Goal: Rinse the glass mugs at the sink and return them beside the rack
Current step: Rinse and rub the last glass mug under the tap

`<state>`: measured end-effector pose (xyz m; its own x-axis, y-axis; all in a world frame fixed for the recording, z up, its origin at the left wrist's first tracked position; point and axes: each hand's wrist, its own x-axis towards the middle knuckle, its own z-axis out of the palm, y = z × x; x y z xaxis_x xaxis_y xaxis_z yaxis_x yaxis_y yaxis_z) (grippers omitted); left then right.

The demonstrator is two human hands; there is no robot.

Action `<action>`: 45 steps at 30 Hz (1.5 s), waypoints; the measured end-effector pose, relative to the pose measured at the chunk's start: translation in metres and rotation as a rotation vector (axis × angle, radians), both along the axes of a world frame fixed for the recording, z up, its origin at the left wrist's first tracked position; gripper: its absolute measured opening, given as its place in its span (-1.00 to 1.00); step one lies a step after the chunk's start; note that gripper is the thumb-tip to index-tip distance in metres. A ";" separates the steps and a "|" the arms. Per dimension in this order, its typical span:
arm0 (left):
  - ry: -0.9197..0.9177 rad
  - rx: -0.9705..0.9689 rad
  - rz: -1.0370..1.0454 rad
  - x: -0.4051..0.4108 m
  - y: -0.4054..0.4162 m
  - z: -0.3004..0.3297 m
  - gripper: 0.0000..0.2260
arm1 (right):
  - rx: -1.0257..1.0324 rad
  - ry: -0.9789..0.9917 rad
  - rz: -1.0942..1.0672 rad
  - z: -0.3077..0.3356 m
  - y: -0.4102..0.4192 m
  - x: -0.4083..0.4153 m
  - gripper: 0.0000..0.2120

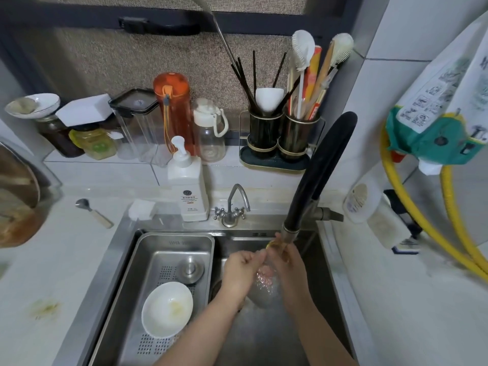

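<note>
The rinsing step is in hand: low and right of centre in the frame, both hands hold a glass mug (265, 286) over the sink (327, 262), directly beneath the nozzle of the black faucet (320, 165). The mug lies tilted, its mouth turned up toward the nozzle and its clear body blurred with water or glare, so I cannot tell how full it is. The left hand (241, 270) is curled around the mug's left side, fingers bent onto the rim area; the right hand (289, 262) is closed around what looks like an amber handle just under the nozzle. Both count as gripping the mug, though the exact finger placement is smeared by motion. To the left within the sink sits a steel drain tray (148, 260) holding a white bowl (167, 309) and a round metal stopper (190, 268). On the tabletop behind stand a white soap pump bottle (188, 191) and a black utensil rack (280, 140) in the upper middle of the frame. As I judge it, the task is partway along: the next move calls for tipping the water out, keeping a firm grip on wet glass, then lifting the mug clear of the faucet and setting it down beside the rack.
</note>
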<state>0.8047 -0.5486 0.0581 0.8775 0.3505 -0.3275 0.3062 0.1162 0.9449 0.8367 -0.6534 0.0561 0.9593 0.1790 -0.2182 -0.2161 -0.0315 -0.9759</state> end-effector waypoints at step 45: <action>-0.001 -0.013 -0.124 0.011 0.007 0.022 -0.84 | 0.279 0.229 0.178 0.020 -0.007 -0.003 -0.90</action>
